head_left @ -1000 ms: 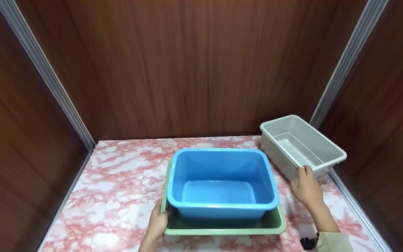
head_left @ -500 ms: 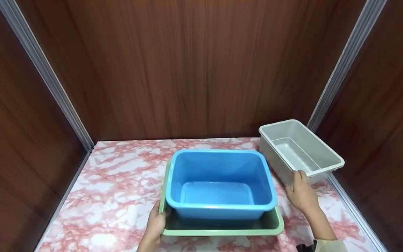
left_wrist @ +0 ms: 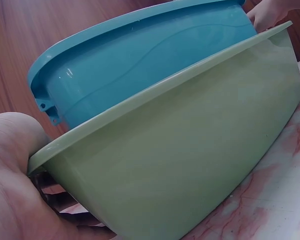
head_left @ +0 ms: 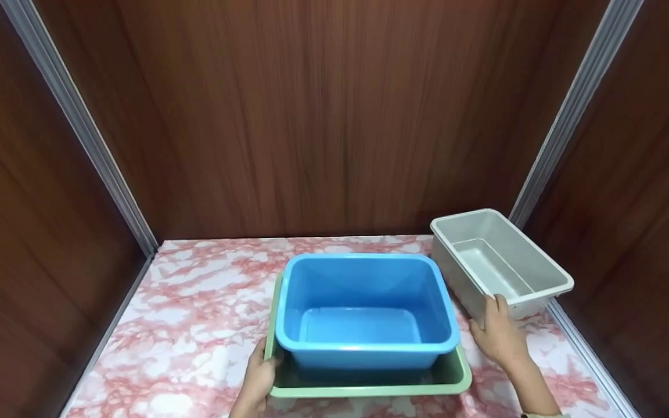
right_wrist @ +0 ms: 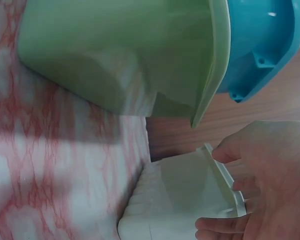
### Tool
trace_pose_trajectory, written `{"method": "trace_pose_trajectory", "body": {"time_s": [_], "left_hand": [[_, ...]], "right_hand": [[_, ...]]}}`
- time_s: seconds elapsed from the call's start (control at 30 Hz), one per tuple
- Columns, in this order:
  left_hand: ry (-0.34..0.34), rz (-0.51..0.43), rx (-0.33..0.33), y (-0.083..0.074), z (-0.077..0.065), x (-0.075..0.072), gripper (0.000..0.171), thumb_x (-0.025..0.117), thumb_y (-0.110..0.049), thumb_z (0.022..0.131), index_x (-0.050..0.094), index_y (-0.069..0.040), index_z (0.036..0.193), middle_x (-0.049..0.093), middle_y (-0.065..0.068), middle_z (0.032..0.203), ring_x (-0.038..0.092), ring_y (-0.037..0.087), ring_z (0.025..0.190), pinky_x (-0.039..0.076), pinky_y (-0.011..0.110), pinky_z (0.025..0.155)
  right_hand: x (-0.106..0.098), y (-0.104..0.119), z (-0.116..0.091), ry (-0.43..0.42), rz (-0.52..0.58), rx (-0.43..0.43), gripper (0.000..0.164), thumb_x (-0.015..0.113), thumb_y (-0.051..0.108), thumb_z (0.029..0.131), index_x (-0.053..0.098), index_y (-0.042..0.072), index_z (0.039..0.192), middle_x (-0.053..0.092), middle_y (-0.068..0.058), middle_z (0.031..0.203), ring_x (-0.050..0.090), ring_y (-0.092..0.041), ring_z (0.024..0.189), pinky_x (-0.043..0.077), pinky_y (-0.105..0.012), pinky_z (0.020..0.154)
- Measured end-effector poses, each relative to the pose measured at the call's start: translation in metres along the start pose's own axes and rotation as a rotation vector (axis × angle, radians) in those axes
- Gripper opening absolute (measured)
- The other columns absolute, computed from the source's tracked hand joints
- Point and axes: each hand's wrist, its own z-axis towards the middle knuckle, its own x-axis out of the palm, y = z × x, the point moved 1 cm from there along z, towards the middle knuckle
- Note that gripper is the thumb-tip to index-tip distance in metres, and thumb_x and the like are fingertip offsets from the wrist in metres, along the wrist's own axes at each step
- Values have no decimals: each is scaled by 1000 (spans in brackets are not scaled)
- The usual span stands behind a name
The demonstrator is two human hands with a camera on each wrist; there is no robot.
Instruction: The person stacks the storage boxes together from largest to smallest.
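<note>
A blue plastic bin (head_left: 363, 325) sits inside a larger light green bin (head_left: 369, 390), both upright in the head view. My left hand (head_left: 258, 377) holds the green bin by the left side of its rim, near the front corner. In the left wrist view, the fingers of that hand lie below the rim. To the right stands a narrower light grey bin (head_left: 462, 273), turned at an angle. My right hand (head_left: 503, 337) grips its rim at the near left corner, with fingertips over the edge. The insides of the blue and grey bins show bare floors.
The bins are on a table covered in red and white marbled sheeting (head_left: 195, 325). Dark wood panels (head_left: 311, 116) enclose the back and both sides, joined by metal corner strips (head_left: 567, 116). The grey bin is close to the right panel.
The grey bin and my right hand have come lower and slightly nearer. The green and blue bins and my left hand hold nearly the same place; the view tilts a little.
</note>
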Motion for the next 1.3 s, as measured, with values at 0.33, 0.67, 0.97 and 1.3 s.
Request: {"method": "trace_pose_trajectory", "body": {"time_s": [0.33, 0.67, 0.97, 1.3], "left_hand": [[-37, 13, 5, -6, 3, -1, 50, 47, 7, 85, 45, 8, 135, 51, 24, 130, 46, 31, 112, 40, 43, 91], [-36, 13, -12, -7, 4, -2, 44, 48, 5, 89, 47, 7, 133, 52, 20, 127, 44, 28, 112, 37, 40, 91], [3, -16, -39, -5, 4, 2, 50, 47, 5, 87, 42, 7, 137, 49, 23, 132, 46, 28, 112, 40, 41, 90], [-5, -11, -96, -2, 3, -1, 48, 48, 4, 88, 43, 6, 136, 49, 22, 132, 44, 29, 113, 36, 46, 94]], "right_hand": [[-7, 14, -6, 59, -6, 26, 62, 64, 17, 88, 38, -12, 136, 32, -34, 136, 56, -57, 93, 44, -67, 70], [-12, 19, -15, 87, -5, 16, 62, 65, 17, 88, 39, -14, 134, 34, -37, 136, 57, -55, 95, 45, -66, 75], [-16, 20, -24, 97, 18, 35, 60, 66, 15, 89, 39, -13, 135, 33, -34, 137, 57, -55, 97, 44, -65, 80], [-14, 22, -35, 99, 10, 40, 58, 65, 17, 88, 42, -10, 134, 34, -32, 137, 61, -52, 89, 48, -61, 72]]}}
